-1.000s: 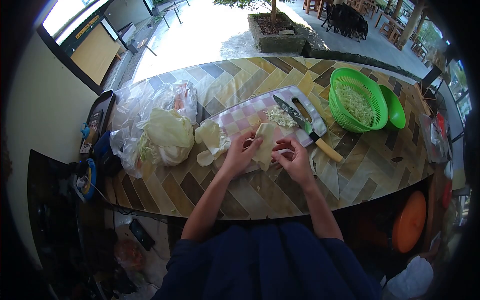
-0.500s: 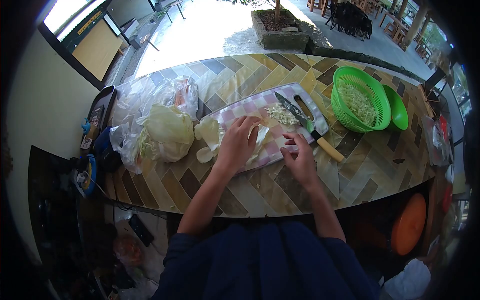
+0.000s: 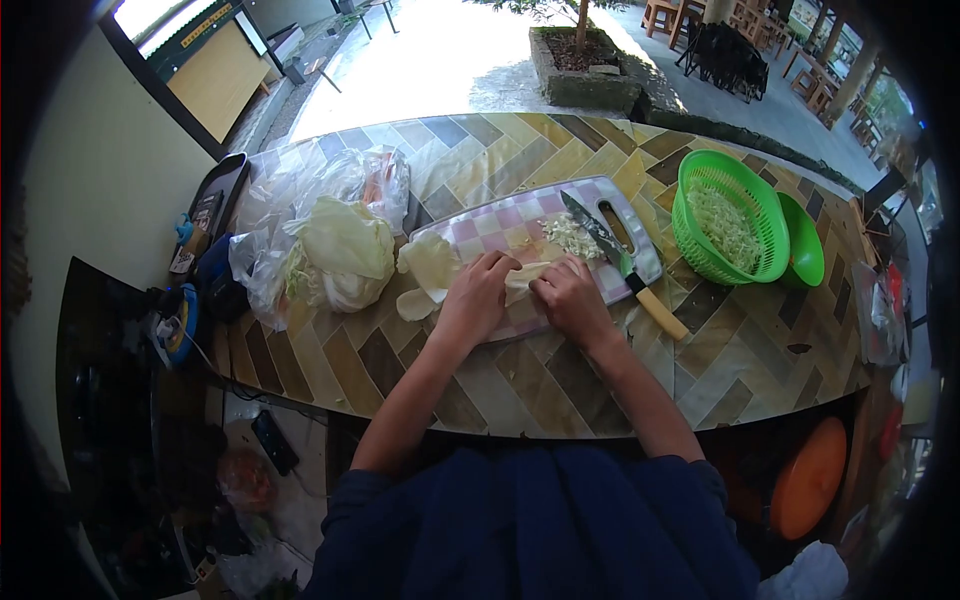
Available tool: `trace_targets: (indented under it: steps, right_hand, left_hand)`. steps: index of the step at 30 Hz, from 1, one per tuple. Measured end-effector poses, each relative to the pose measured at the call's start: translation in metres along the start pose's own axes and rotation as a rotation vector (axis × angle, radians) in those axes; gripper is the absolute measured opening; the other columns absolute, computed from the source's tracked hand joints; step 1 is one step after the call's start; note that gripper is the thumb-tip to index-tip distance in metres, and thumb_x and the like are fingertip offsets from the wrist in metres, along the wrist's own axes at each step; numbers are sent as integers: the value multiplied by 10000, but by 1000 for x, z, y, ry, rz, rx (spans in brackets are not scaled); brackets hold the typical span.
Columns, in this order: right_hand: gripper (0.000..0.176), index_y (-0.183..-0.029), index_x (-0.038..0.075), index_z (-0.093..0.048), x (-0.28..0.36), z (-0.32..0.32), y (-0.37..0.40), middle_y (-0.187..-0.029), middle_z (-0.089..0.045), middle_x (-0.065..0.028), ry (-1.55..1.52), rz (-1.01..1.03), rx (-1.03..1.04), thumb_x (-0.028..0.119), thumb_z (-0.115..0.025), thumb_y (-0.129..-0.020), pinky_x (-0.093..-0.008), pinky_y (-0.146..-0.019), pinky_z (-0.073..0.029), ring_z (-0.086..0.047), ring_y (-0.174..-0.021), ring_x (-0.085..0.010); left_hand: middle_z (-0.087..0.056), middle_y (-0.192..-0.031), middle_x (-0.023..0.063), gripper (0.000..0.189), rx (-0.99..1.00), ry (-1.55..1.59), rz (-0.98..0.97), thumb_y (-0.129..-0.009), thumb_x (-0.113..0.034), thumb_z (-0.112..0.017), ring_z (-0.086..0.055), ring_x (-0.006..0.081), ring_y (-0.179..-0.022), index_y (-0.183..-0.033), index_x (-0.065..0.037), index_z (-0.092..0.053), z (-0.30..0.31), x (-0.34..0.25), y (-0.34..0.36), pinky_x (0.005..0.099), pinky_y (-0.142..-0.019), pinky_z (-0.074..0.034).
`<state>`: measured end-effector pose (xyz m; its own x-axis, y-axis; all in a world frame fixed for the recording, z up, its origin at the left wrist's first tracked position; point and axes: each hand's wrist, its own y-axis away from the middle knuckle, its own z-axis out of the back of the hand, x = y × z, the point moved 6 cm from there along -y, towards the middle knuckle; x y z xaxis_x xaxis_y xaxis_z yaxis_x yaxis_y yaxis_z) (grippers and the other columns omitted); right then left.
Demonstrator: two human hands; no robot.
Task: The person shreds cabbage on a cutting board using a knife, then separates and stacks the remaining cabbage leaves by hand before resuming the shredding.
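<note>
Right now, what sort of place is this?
Probably an open-air food-prep counter: cutting board with knife and cabbage leaf, green colander of shredded cabbage, paved yard beyond.

The cutting board [image 3: 490, 222] is checked pink and white. The worktop [image 3: 540, 385] has herringbone tiles in yellow, brown and grey-blue. The colander [image 3: 690, 235] and bowl [image 3: 806, 242] are bright green. The cabbage leaf [image 3: 522, 276] and cabbage head [image 3: 345, 250] are pale yellow-green. The knife handle [image 3: 660, 313] looks tan, possibly wood-grained.
</note>
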<state>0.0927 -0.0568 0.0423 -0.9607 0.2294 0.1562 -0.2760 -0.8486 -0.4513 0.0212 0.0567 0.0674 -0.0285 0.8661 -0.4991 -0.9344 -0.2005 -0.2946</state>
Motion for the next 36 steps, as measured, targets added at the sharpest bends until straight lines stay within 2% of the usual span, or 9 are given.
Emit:
trace_targets:
  steps: [8, 11, 17, 20, 23, 26, 29, 32, 36]
  right_hand:
    - [132, -911, 64, -611, 1, 17, 29, -917, -601, -75, -66, 35, -2, 69, -577, -783, -445, -988, -420, -600, -971, -244]
    - [161, -934, 55, -607, -3, 16, 34, -934, -605, -81, -84, 53, 23, 66, -586, -775, -434, -979, -421, -598, -971, -256]
    - [163, -973, 45, -621, -11, 14, 32, -940, -604, -89, -238, 9, 69, 137, -621, -838, -418, -940, -419, -587, -973, -269]
    - [166, -960, 56, -640, -14, 19, 30, -944, -603, -90, -358, -18, 51, 185, -638, -855, -423, -932, -411, -581, -970, -272]
    - [152, -936, 68, -654, -17, 19, 29, -945, -608, -84, -370, -35, 81, 192, -640, -850, -428, -917, -405, -580, -962, -278]
    - [135, -936, 81, -663, -25, 10, 28, -953, -619, -76, -380, -68, 49, 185, -654, -851, -410, -855, -422, -579, -940, -288]
    - [130, -932, 65, -662, -29, 7, 24, -943, -634, -92, -419, -127, 65, 168, -639, -856, -409, -844, -417, -596, -919, -289]
    - [116, -923, 41, -658, -30, 10, 17, -924, -650, -115, -474, -170, 36, 129, -618, -859, -413, -826, -441, -616, -893, -301]
    - [99, -902, 29, -657, -31, 3, 13, -913, -653, -136, -483, -181, 18, 99, -603, -858, -416, -790, -478, -623, -883, -320]
  left_hand:
    - [-641, -966, 92, 171, 48, -21, -163, -797, -26, -579, -605, 269, -1003, -959, -57, -624, -3, -4, 18, 399, -937, -433]
    - [-652, -939, 99, 155, 46, -66, -148, -828, -146, -636, -618, 278, -972, -957, -60, -624, -2, -8, 21, 406, -970, -425]
    - [-674, -1000, 90, 339, 107, -142, -30, -810, -359, -722, -617, 285, -973, -964, -67, -644, 1, -24, 23, 415, -1006, -404]
    - [-675, -1042, 86, 278, 74, -167, -32, -819, -322, -717, -614, 272, -986, -928, -71, -668, -3, -23, 28, 401, -976, -423]
    - [-682, -1028, 108, 213, 58, -52, -24, -837, -259, -700, -631, 284, -918, -904, -57, -681, -2, -19, 29, 380, -866, -482]
    - [-686, -894, 148, 180, 17, 75, 144, -851, -216, -662, -643, 328, -870, -882, -39, -670, -3, -9, 29, 406, -808, -495]
    - [-683, -835, 164, 178, -16, 27, 240, -874, -204, -638, -651, 356, -805, -901, -30, -664, -4, -6, 27, 436, -721, -496]
    - [-681, -813, 161, 173, -108, -30, 267, -889, -188, -633, -650, 332, -718, -908, -20, -667, -7, -7, 25, 412, -677, -491]
    - [-688, -913, 137, 197, -185, -69, 360, -863, -168, -660, -654, 334, -836, -1013, -43, -637, -12, -10, 25, 416, -735, -497]
